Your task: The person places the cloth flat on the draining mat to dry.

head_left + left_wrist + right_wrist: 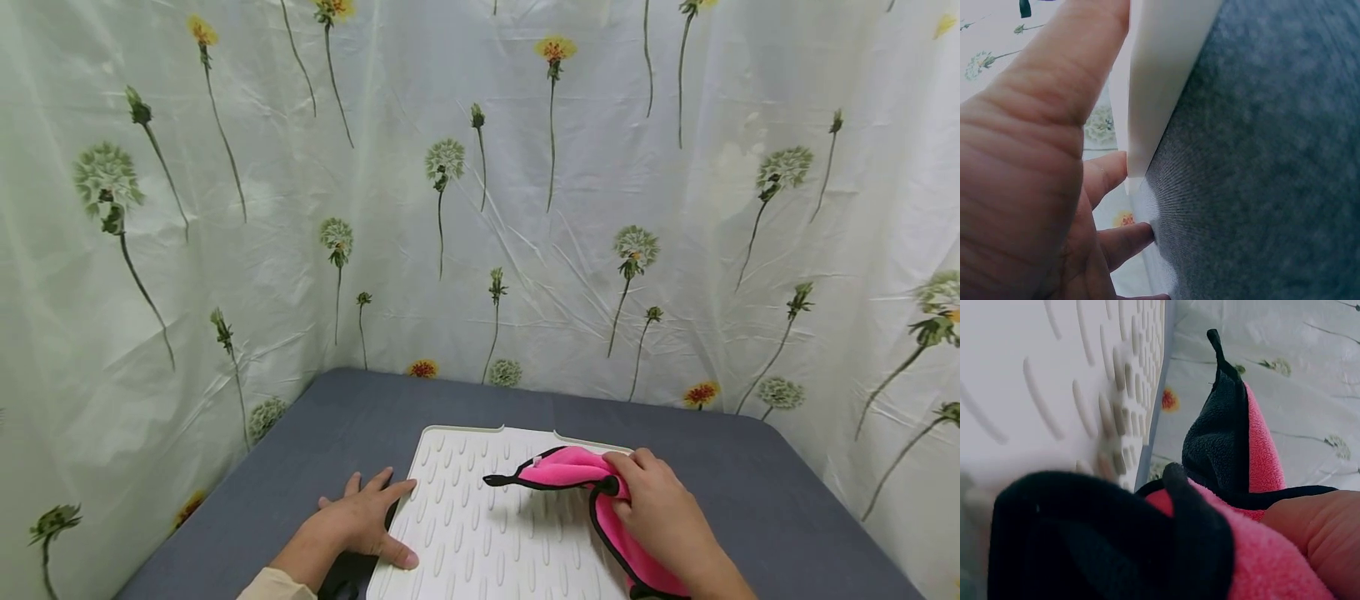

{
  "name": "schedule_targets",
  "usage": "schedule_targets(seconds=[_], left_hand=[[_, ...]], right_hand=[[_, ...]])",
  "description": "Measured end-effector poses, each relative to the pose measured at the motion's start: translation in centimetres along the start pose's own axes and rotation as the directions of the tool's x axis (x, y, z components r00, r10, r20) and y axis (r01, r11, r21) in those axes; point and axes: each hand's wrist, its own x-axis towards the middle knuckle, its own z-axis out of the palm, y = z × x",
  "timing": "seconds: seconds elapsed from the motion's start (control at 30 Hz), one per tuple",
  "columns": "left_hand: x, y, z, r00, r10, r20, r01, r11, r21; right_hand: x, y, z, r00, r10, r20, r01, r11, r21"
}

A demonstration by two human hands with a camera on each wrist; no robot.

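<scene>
A white tray-like board [450, 533] with rows of raised oval ridges lies on the grey surface. My left hand [363, 518] rests at its left edge, fingers spread, with the thumb and index fingertip on the rim; in the left wrist view the other fingertips [1141, 232] touch the grey cloth beside the board's white side wall [1159, 81]. My right hand [660, 508] grips a pink cloth [566, 468] with black edging above the board's right part. One corner of the cloth ends in a black loop [498, 480]. The right wrist view shows its dark grey reverse [1216, 437].
The grey table [780, 517] extends around the board. A pale curtain [525, 208] printed with dandelions hangs behind it and along both sides. A dark object [347, 588] shows partly below my left wrist.
</scene>
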Motion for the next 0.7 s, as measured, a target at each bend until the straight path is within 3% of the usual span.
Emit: schedule_targets(seconds=[0.17, 0.43, 0.7], left_hand=[[-0.3, 0.2, -0.1, 1.000, 0.002, -0.018, -0.002, 1.000, -0.006], [-1.6, 1.7, -1.1, 1.000, -0.016, 0.003, 0.016, 1.000, 0.000], [-1.0, 1.1, -0.5, 1.000, -0.015, -0.023, 0.015, 1.000, 0.000]], right_hand=[[0.1, -1.0, 0.4, 0.999, -0.023, -0.022, 0.023, 1.000, -0.003], [0.7, -2.9, 0.8, 0.992, -0.086, -0.093, 0.085, 0.996, -0.008], [1.4, -4.8, 1.8, 0.980, -0.143, -0.135, 0.141, 0.990, -0.027]])
